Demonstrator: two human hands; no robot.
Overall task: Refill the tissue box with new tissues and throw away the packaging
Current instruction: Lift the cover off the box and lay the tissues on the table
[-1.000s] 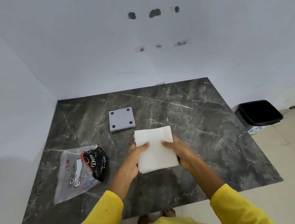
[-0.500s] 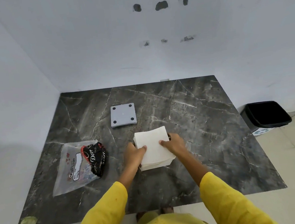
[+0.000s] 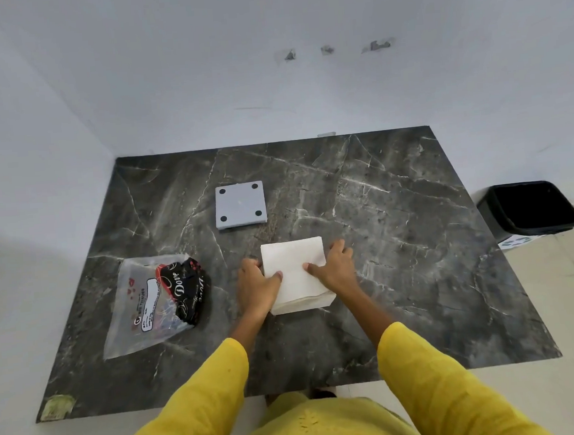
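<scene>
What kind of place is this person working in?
Probably a plain indoor room, maybe a home corner: a dark marble-look table pushed against bare white walls with patched holes, a tiled floor, and a small black bin beside it.

Dark grey marble-patterned table (image 3: 401,242) set into white corner, pale veins across top. Grey square plate (image 3: 240,204) with four black dots, flat toward far side. White tissue stack (image 3: 297,275) near centre. Clear plastic packaging (image 3: 141,307) lying flat at left, crumpled black wrapper (image 3: 185,290) on it. Yellowish sticker (image 3: 56,406) at near-left corner.
</scene>
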